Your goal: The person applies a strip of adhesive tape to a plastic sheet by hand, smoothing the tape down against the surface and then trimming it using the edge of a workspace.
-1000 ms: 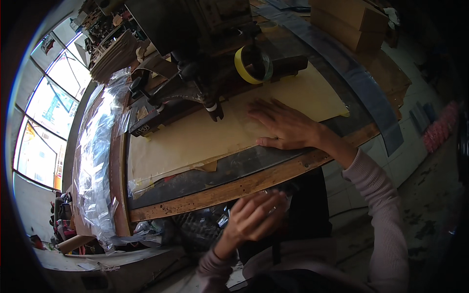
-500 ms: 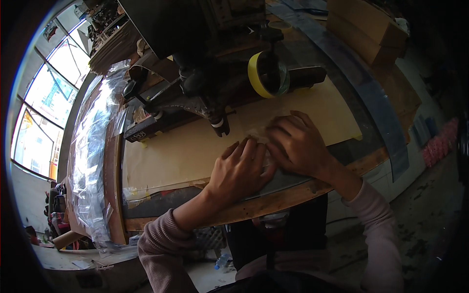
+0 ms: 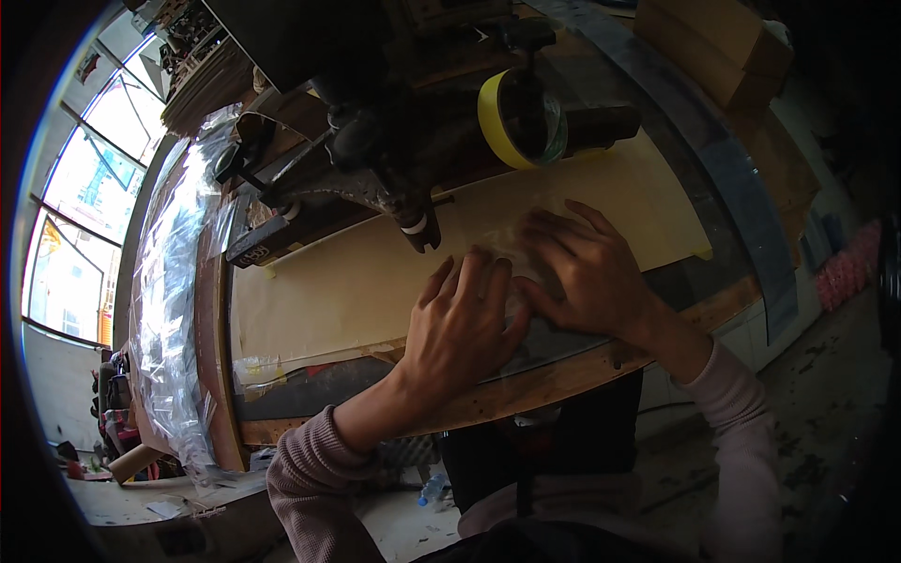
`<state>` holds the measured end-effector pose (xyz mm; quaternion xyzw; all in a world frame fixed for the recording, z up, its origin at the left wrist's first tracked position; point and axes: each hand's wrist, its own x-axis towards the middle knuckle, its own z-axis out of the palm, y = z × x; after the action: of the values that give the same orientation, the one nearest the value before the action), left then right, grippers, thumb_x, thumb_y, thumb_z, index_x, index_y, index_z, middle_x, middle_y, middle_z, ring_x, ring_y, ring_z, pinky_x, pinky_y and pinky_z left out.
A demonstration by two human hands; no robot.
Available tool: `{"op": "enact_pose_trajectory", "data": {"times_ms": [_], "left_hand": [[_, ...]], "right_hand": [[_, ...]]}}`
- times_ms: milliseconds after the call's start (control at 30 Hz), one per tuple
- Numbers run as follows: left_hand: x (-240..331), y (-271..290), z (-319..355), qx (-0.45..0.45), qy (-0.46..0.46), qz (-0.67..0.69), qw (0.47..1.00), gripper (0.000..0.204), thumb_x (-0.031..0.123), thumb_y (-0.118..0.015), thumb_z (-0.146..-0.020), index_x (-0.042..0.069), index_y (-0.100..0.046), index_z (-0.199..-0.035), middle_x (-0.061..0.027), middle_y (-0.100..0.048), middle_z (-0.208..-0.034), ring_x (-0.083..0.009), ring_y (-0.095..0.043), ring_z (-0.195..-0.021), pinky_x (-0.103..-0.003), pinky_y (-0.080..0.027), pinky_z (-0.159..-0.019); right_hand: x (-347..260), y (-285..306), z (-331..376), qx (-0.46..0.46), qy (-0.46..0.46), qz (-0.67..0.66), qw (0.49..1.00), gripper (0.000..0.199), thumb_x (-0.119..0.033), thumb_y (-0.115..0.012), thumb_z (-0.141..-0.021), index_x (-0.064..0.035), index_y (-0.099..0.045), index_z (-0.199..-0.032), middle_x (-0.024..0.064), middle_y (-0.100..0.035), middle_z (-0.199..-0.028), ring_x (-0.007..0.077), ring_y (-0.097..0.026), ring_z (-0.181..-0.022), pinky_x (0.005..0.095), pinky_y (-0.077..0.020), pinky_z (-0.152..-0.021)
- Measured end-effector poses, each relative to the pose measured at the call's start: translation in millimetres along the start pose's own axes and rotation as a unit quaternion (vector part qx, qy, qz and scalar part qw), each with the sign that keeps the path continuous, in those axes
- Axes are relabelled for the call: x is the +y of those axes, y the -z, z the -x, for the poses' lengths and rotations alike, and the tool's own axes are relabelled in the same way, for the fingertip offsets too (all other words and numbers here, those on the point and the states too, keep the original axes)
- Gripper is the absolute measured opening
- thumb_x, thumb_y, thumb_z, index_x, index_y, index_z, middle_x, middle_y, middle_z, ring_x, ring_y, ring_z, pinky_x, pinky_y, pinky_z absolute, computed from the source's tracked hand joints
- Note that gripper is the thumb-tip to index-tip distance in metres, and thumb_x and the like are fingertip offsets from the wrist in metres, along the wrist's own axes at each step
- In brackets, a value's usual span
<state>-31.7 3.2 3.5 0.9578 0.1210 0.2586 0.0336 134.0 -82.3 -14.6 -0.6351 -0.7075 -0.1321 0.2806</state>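
My left hand (image 3: 465, 324) and my right hand (image 3: 587, 272) lie flat side by side, fingers spread, on a clear plastic film (image 3: 511, 249) over a long tan sheet (image 3: 347, 281) on the wooden workbench (image 3: 554, 380). The thumbs nearly touch. Just beyond the fingertips hangs the dark head of a machine (image 3: 394, 178), its foot (image 3: 420, 230) close to my left fingers. Neither hand grips anything.
A yellow tape roll (image 3: 511, 117) sits on the machine at the back. Crumpled clear plastic (image 3: 174, 310) drapes the bench's left end. Cardboard boxes (image 3: 727, 42) stand at the far right. Bright windows (image 3: 80, 178) fill the left. A dusty floor shows at the lower right.
My left hand came up from below the bench edge and settled flat on the sheet beside my right hand, which has stayed pressed down in nearly the same place.
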Motion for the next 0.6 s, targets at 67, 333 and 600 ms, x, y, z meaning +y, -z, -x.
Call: {"op": "enact_pose_trajectory", "data": {"times_ms": [67, 333, 600], "left_hand": [[-1.3, -2.1, 0.6, 0.001, 0.001, 0.0, 1.0, 0.039, 0.018, -0.073, -0.071, -0.001, -0.058, -0.102, -0.0172, -0.055, -0.103, -0.0314, -0.064, -0.084, -0.038, -0.055, -0.069], [-0.8, -3.3, 4.3, -0.011, 0.016, -0.015, 1.0, 0.043, 0.019, -0.071, -0.075, -0.001, -0.057, -0.11, -0.0197, -0.055, -0.111, -0.0352, -0.061, -0.096, -0.043, -0.051, -0.085], [2.6, -1.6, 8.5, -0.081, 0.034, -0.037, 0.995, 0.068, 0.041, -0.062, -0.081, -0.005, -0.047, -0.128, -0.0266, -0.047, -0.128, -0.0373, -0.04, -0.128, -0.052, -0.031, -0.104]], "right_hand": [[0.9, -0.9, -0.6, -0.003, -0.003, -0.004, 1.0, 0.042, -0.034, -0.063, -0.083, 0.0031, -0.063, -0.104, 0.0168, -0.066, -0.106, 0.0282, -0.061, -0.108, 0.0459, -0.0381, -0.103], [1.9, -3.4, -2.4, -0.026, -0.018, -0.016, 0.999, 0.045, -0.034, -0.063, -0.083, 0.0033, -0.06, -0.108, 0.0176, -0.065, -0.11, 0.0278, -0.057, -0.115, 0.0458, -0.0368, -0.104], [2.9, -3.8, -2.3, -0.051, -0.034, 0.012, 0.998, 0.052, -0.038, -0.062, -0.084, 0.0011, -0.056, -0.118, 0.0157, -0.059, -0.122, 0.0253, -0.049, -0.125, 0.0552, -0.0254, -0.109]]}}
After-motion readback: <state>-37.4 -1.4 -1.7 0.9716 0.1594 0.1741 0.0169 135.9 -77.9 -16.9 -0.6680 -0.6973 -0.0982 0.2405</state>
